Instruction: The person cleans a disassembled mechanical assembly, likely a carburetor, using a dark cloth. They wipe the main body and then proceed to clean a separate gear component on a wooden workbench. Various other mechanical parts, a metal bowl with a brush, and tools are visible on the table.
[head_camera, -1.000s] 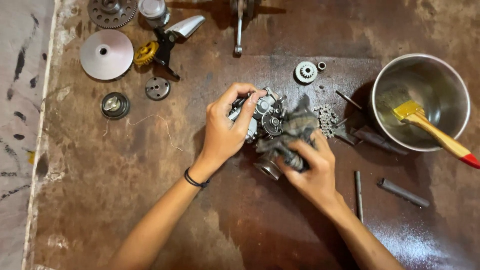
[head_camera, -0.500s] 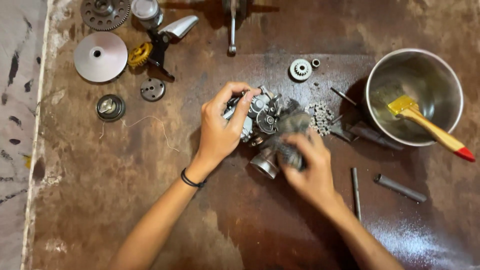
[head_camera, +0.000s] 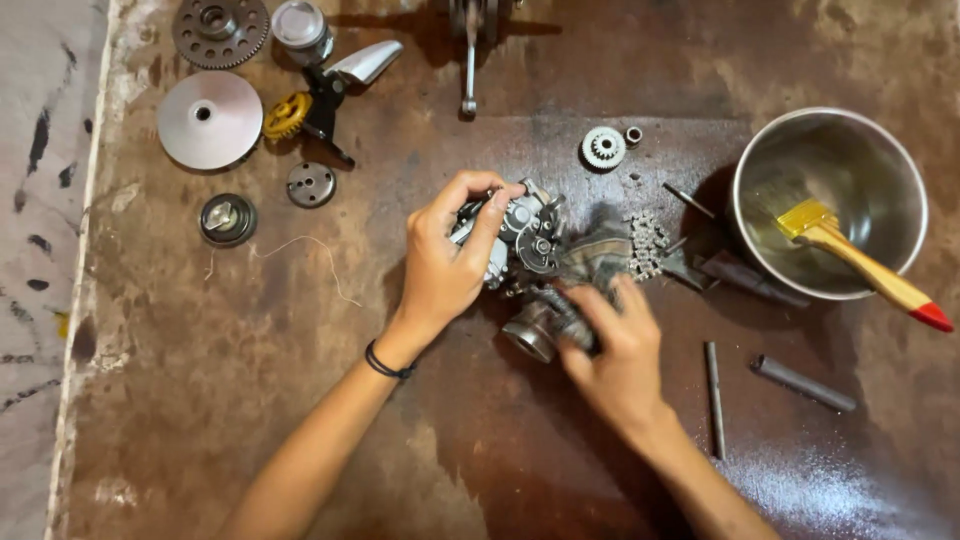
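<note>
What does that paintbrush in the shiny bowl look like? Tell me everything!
The paintbrush has yellow bristles, a pale wooden handle and a red tip. Its bristle end lies inside the metal bowl, and the handle leans over the bowl's rim, with the red end sticking out above the brown table. Neither hand touches it.

Both forearms are bare, no sleeves or gloves; a thin black band (head_camera: 388, 363) circles the left wrist.

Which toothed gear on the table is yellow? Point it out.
The small yellow gear at upper left, beside the smooth silver disc. The large dark gear above it and the small white gear near the middle are not yellow.
</note>
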